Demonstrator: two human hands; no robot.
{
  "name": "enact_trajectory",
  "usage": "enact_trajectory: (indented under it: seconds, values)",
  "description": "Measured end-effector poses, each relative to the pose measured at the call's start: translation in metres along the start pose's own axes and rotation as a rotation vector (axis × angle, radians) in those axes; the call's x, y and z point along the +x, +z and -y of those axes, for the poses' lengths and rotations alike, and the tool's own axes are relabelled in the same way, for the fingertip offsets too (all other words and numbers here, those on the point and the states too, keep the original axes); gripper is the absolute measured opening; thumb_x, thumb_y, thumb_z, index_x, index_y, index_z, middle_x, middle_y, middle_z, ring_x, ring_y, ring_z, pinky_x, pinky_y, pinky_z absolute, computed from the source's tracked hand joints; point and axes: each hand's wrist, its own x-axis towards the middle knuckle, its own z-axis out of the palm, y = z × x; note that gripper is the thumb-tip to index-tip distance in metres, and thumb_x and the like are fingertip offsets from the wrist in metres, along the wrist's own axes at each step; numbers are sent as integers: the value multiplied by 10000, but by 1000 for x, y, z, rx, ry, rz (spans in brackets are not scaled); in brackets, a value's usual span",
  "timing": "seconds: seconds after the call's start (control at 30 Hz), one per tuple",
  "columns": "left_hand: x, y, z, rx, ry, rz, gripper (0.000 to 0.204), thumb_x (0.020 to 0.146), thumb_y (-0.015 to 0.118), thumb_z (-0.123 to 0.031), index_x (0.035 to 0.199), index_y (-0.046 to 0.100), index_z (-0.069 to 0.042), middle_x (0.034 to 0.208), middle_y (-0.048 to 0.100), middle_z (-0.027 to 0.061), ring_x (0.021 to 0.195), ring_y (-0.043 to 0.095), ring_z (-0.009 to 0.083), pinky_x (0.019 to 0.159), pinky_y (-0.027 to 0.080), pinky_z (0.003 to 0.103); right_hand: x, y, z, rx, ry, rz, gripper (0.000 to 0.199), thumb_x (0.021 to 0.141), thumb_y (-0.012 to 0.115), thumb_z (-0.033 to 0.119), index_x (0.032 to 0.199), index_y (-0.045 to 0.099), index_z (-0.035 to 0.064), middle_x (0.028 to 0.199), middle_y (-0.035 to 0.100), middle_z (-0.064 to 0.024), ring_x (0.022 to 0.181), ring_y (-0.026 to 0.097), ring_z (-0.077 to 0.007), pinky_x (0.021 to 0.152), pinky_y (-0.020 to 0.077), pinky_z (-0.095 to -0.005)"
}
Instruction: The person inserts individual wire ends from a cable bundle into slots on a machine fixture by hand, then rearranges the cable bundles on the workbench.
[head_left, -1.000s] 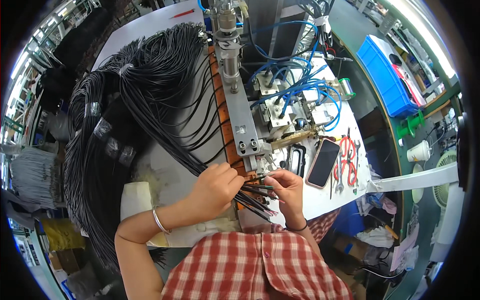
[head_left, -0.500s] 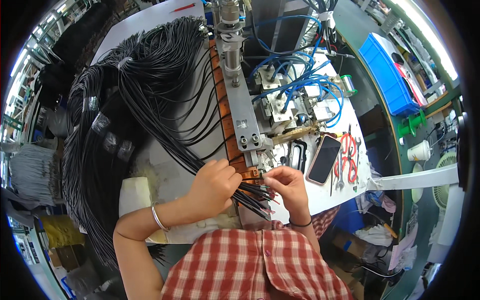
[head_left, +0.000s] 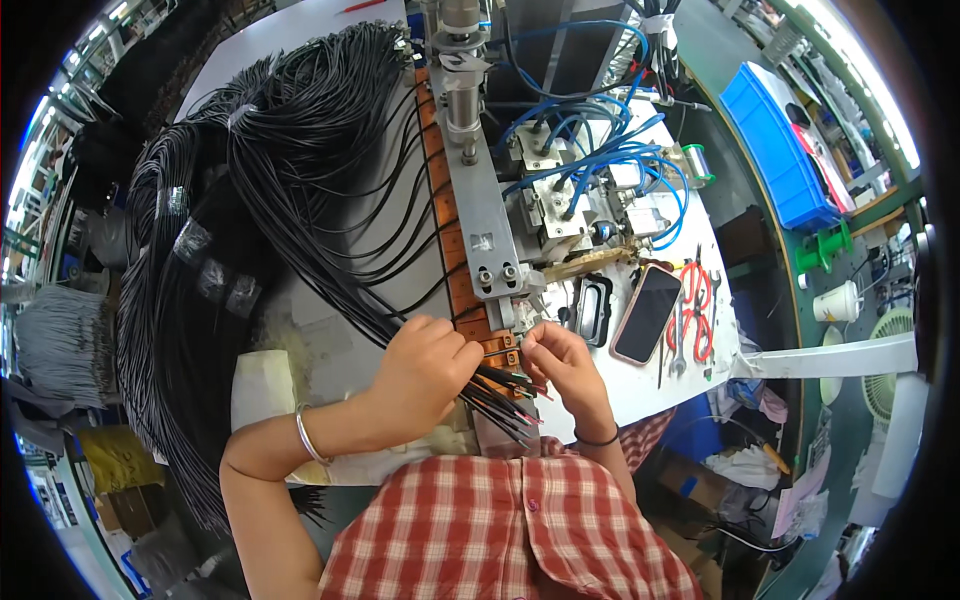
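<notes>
Gripping black cables [head_left: 500, 395], ends lower-right: left hand [head_left: 425, 375] (right hand [head_left: 560, 365] fingers pinching one).

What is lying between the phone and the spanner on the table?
In the head view, red-handled pliers lie between the black phone and the spanner, on the white table, right of the right hand.

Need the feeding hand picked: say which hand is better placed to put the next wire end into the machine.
Probably the right hand: its fingers pinch one wire end beside the machine's metal block, while the left hand clasps the black wire bundle.
</notes>
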Motion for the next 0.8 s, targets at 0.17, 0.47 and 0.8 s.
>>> enact_trajectory:
  seconds: [0.17, 0.47, 0.8]
  values:
    - [-2, 8, 2, 32, 6, 19, 131, 611, 578, -34, 694, 480, -60, 659, 455, 63, 687, 467, 225, 633, 367, 337, -2, -5, 5, -22, 127, 43, 79, 875, 559, 92, 837, 532, 27, 607, 466, 40, 491, 401, -31, 439, 324, -170]
    - [-1, 9, 4, 12, 18, -56, 132, 593, 575, -31, 676, 475, -56, 663, 448, 68, 684, 465, 232, 614, 366, 330, -8, 13, 4, -114, -246, -92, 62, 830, 629, 36, 879, 627, -3, 640, 555, 35, 563, 491, -10, 497, 377, -155]
    - [2, 3, 0, -7, -3, 20, 182, 558, 609, -40, 686, 480, -55, 679, 467, 73, 690, 475, 232, 621, 365, 338, -13, 12, 10, 64, -107, -121, 45, 797, 638, -3, 824, 612, -27, 656, 590, -14, 508, 487, -35, 433, 363, -162]
